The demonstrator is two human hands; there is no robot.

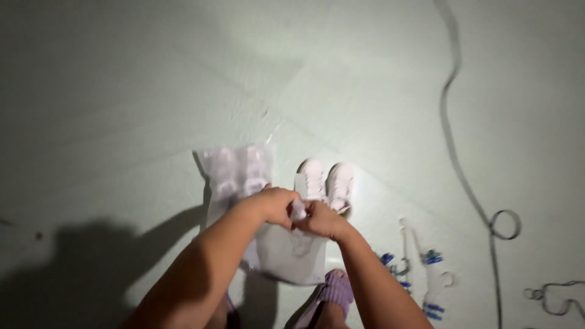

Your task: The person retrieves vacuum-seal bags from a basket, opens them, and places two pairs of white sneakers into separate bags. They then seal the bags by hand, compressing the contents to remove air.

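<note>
My left hand [272,203] and my right hand [321,219] meet in the middle of the view. Both pinch a small white crumpled piece [298,211] between their fingers. Under the hands hangs a thin clear plastic bag [291,256]; whether the white piece is part of it I cannot tell. Just beyond the hands a pair of white shoes [326,181] stands on the pale floor. A second clear plastic bag [234,170] with a pale shoe-like pair inside lies to the left of the shoes.
Several white hangers with blue clips [426,268] lie on the floor at the right. A dark cable [454,140] runs down the right side to a loop. My foot in a purple sandal [335,292] shows at the bottom. My shadow falls at lower left.
</note>
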